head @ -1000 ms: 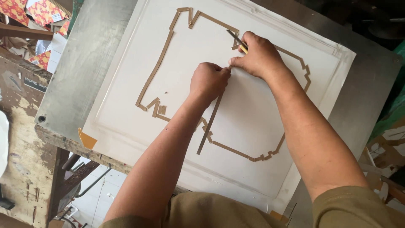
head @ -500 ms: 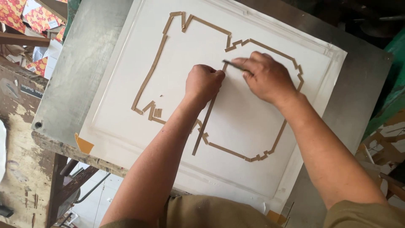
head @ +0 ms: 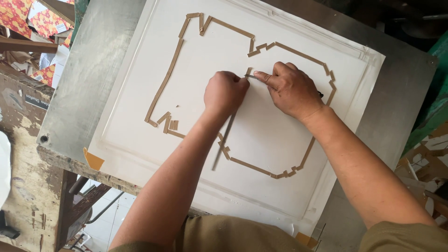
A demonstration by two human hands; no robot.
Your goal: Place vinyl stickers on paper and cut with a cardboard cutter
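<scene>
A white panel [head: 140, 93] lies on a grey metal table [head: 93, 60], with narrow brown strips [head: 163, 84] stuck on it in a closed angular outline. My left hand [head: 224, 93] is a fist in the middle of the outline, closed on a long thin strip [head: 223, 144] that runs down towards me under my forearm. My right hand [head: 289, 88] rests just right of it, its index fingertip and thumb pinching the strip's upper end. A small dark tip [head: 321, 94] pokes out from under my right hand; I cannot tell what it is.
An orange-brown corner piece [head: 93, 160] sticks out under the panel's near left corner. Red patterned sheets [head: 18, 14] and wooden parts lie at the far left. Cardboard scraps [head: 429, 158] are at the right, and tiled floor [head: 102, 224] shows below the table edge.
My right hand left the outline's upper edge and came down and left to the top end of the long strip. My left hand stayed closed on the strip.
</scene>
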